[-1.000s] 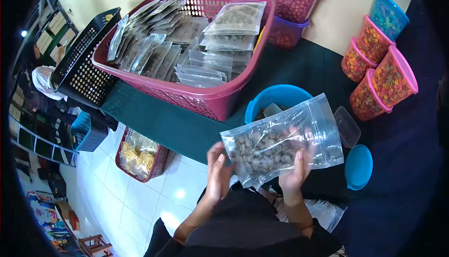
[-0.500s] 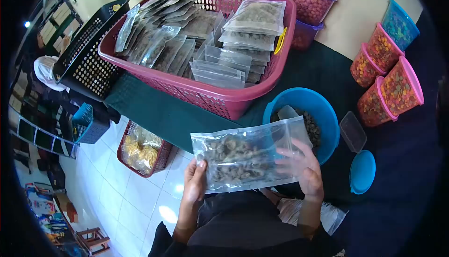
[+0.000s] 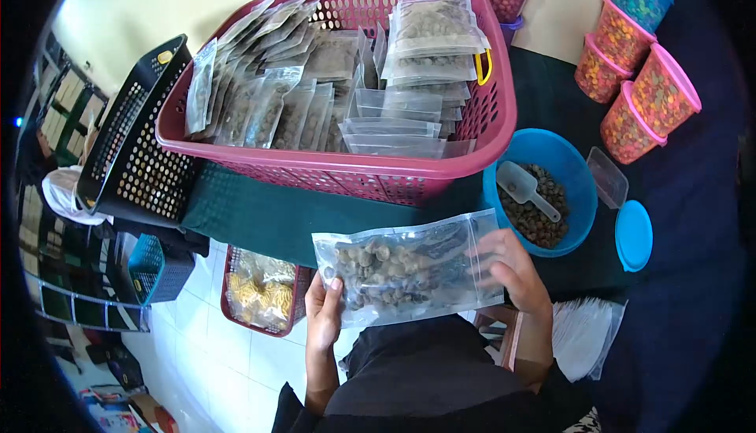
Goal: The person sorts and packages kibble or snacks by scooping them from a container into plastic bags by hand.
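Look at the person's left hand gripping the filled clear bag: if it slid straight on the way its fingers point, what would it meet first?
The left hand points up and away, toward the table. Past the bag it holds, it would probably meet the green cloth at the table edge first, then the red basket; depth is unclear.

The bag (image 3: 405, 271) is thin clear plastic, shiny and a bit crinkly, with rough brown lumps inside. The red basket (image 3: 409, 177) is hard plastic full of little holes, and the packs (image 3: 315, 86) in it are the same shiny clear plastic. The blue bowl (image 3: 579, 185) and its lid (image 3: 634, 236) are smooth plastic. The scoop (image 3: 528, 189) is pale, cloudy plastic. The table cloth (image 3: 276, 212) is soft, dull green fabric. The floor tiles (image 3: 236, 362) are white and glossy.
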The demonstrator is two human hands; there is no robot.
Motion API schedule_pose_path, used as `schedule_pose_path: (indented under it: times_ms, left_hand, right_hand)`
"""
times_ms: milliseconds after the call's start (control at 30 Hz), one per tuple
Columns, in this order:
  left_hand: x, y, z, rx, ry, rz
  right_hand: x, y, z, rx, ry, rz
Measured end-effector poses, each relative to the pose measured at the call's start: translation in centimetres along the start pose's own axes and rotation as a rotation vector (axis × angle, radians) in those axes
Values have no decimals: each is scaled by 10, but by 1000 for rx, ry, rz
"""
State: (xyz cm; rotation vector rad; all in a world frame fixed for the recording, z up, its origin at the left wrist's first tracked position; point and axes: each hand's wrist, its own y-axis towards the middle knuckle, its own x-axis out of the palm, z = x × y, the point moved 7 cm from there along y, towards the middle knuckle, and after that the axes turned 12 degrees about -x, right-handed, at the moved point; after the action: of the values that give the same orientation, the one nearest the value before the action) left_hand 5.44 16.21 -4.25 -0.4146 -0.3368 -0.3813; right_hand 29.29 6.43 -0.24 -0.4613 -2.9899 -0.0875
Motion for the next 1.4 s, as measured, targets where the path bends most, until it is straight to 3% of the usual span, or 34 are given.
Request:
schedule_pose_path:
  times_ms: [167, 400, 467, 533, 600, 633, 667, 733, 833, 933, 1067, 1100, 1133, 1200, 1400]
  left_hand:
    - [-14, 14, 16, -21, 216, -79]
    - [-20, 31, 14, -158, 396, -182]
    - [-18, 34, 14, -181, 300, -223]
    - [-11, 32, 17, -185, 313, -309]
    - [0, 23, 24, -89, 170, -520]
    - [4, 17, 24, -88, 215, -561]
    - [10, 17, 25, -90, 213, -563]
    - [42, 3, 37, 69, 197, -862]
    - [62, -3, 39, 61, 219, -806]
    - [63, -2, 40, 78, 244, -669]
    - [45, 9, 22, 101, 87, -421]
    - [51, 12, 26, 181, 107, -492]
    - [56, 10, 25, 96, 6, -540]
    - [54, 13, 22, 12, 36, -295]
    - [59, 5, 12, 60, -391, -282]
  right_hand:
    - [15, -3, 42, 8, -49, 259]
    - [30, -14, 65, -20, -28, 380]
    - [25, -15, 65, -146, -339, 473]
    - [25, -16, 79, -143, -323, 530]
    - [27, -17, 99, -78, -189, 547]
    - [32, -16, 102, -161, -133, 566]
    - [38, -18, 125, -64, 104, 598]
    - [52, -11, 129, -281, 19, 645]
    - [65, -10, 145, -70, 401, 601]
    - [53, -5, 120, -163, 196, 540]
    - [33, -7, 111, -69, 176, 496]
    - [38, -4, 108, -77, 164, 367]
    - [37, -4, 107, -76, 164, 356]
    - [31, -1, 107, -60, 316, 400]
    - [22, 1, 103, -20, 289, 290]
